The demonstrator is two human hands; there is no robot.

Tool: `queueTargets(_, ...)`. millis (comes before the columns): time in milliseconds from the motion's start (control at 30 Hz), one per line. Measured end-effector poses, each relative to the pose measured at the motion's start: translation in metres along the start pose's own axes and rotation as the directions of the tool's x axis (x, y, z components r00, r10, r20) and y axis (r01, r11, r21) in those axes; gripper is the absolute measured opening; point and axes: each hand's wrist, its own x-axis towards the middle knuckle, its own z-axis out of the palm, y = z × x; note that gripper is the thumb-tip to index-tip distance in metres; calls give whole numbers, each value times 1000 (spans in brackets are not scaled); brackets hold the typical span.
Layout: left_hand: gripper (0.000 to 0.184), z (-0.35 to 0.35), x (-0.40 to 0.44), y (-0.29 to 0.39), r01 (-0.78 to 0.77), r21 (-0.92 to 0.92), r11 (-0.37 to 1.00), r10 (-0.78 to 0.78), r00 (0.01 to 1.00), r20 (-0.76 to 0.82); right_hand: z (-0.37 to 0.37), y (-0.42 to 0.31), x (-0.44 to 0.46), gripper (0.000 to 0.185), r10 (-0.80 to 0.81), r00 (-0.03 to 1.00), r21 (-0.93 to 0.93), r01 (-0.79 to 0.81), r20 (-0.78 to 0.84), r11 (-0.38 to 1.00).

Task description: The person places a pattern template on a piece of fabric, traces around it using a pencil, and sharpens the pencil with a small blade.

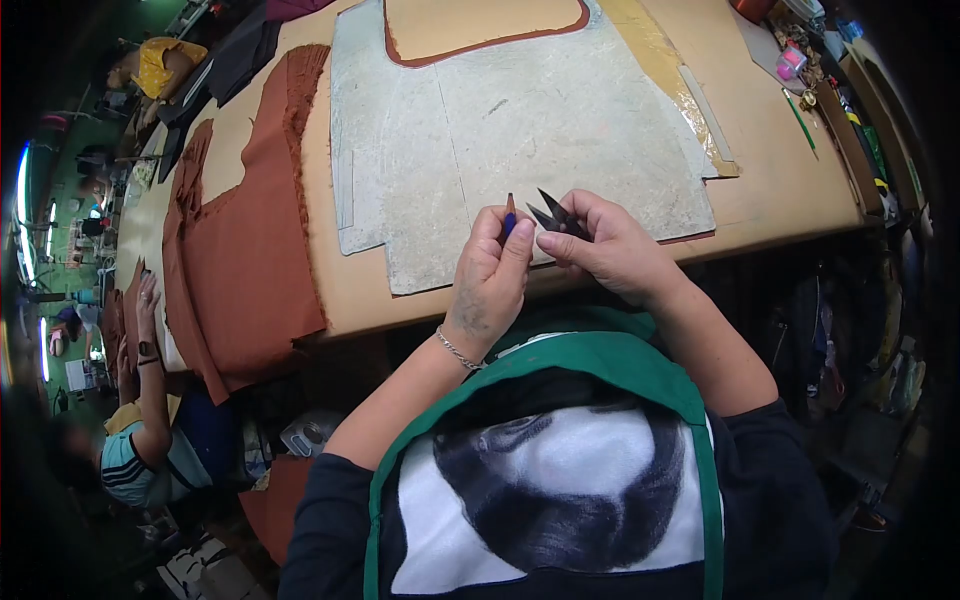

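Between the thumb and fingers of my left hand (pixel 490 262) is a blue pencil (pixel 509 218), its tip pointing up. My right hand (pixel 612 245) grips small dark thread snips (pixel 556 217), whose two blades are apart and point up and left toward the pencil. Both hands are raised close together over the near edge of a large grey pattern sheet (pixel 530 120). That sheet lies on the tan table and has a cutout at its far side, edged in reddish brown.
Reddish-brown cloth (pixel 245 260) hangs over the table's near edge at left. A green pencil (pixel 801 125) and a cardboard box (pixel 850 150) lie at right. Another person (pixel 150 450) works at the far left, hands on brown cloth. Yellowish tape (pixel 665 70) runs along the sheet's right side.
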Motion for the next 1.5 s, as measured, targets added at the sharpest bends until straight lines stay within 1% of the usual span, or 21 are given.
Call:
queueTargets(67, 15, -1, 1, -1, 8, -33, 999, -8, 1000, -7, 1, 0, -1, 20, -44, 999, 11, 44, 8, 999)
queueTargets(133, 14, 1, 1, 0, 11, -70, 997, -13, 1000, -18, 1, 1, -1, 22, -55, 998, 1, 55, 20, 998)
queueTargets(167, 14, 0, 2, -1, 9, -60, 998, -10, 1000, -16, 1, 2, -2, 24, -60, 998, -4, 60, 26, 998)
queueTargets(267, 12, -2, 2, -2, 9, -15, 1000, -9, 1000, -15, 3, -6, -3, 20, 17, 998, 124, -24, 56, 992)
queueTargets(333, 11, 0, 0, -1, 23, 34, 999, -22, 1000, -16, 7, -2, -2, 17, -23, 1000, 172, 22, 5, 985)
queueTargets(433, 15, 7, -4, -1, -33, -102, 994, 33, 999, -11, 10, 2, 0, 15, -38, 998, 224, 49, -50, 973)
queueTargets(467, 14, 6, -4, -3, -39, -52, 998, 38, 999, -19, 11, 3, 1, 14, -35, 997, 240, 49, -64, 970)
queueTargets(533, 14, 3, -3, -7, -49, 49, 998, 51, 998, -34, 11, 5, 2, 14, -27, 994, 233, 50, -104, 971)
queueTargets(633, 14, 4, -3, -1, -20, 2, 1000, 20, 1000, -17, 14, 3, 2, 14, -10, 991, 245, 43, -135, 969)
queueTargets(767, 12, 7, -5, -1, -58, 11, 998, 59, 997, -57, 13, 3, 2, 13, 27, 992, 252, 5, -124, 968)
queueTargets(833, 12, 6, -5, -3, -56, 18, 998, 58, 996, -69, 13, 3, 2, 13, 14, 993, 250, 15, -117, 968)
queueTargets(933, 14, 3, -5, 1, -1, 22, 1000, 2, 999, -46, 15, 6, 3, 12, -27, 997, 267, 47, -78, 962)
queueTargets(1033, 14, 1, -4, -3, -26, 47, 999, 29, 998, -62, 17, 2, 1, 11, -62, 997, 268, 72, -46, 961)
queueTargets(1133, 13, 2, -2, -6, -51, 16, 999, 52, 997, -65, 14, 5, 3, 12, -107, 993, 232, 116, -49, 966)
queueTargets(1167, 16, 1, -3, -4, -12, -8, 1000, 11, 999, -46, 12, 7, 3, 13, -126, 990, 217, 135, -56, 967)
queueTargets(1233, 24, -2, -5, 1, 67, -55, 996, -67, 998, -5, 5, 4, 2, 14, -66, 997, 285, 78, -50, 956)
queueTargets(1300, 31, -5, -5, 2, 93, -40, 995, -93, 996, 11, 3, -3, -2, 15, 2, 1000, 346, 5, -19, 938)
queueTargets(1367, 39, -7, -6, 2, 104, 8, 995, -104, 994, 28, 4, -4, -3, 15, 41, 998, 345, -52, 38, 937)
queueTargets(1400, 38, -7, -6, 1, 105, -4, 995, -104, 994, 34, 5, -5, -3, 15, 61, 996, 342, -80, 66, 936)
queueTargets(1467, 36, -7, -6, 0, 106, -28, 994, -105, 994, 42, 5, -5, -3, 15, 73, 995, 357, -93, 67, 929)
queueTargets(1500, 35, -6, -7, -1, 83, 30, 996, -84, 996, 36, 5, -4, -2, 15, 79, 995, 360, -96, 60, 928)
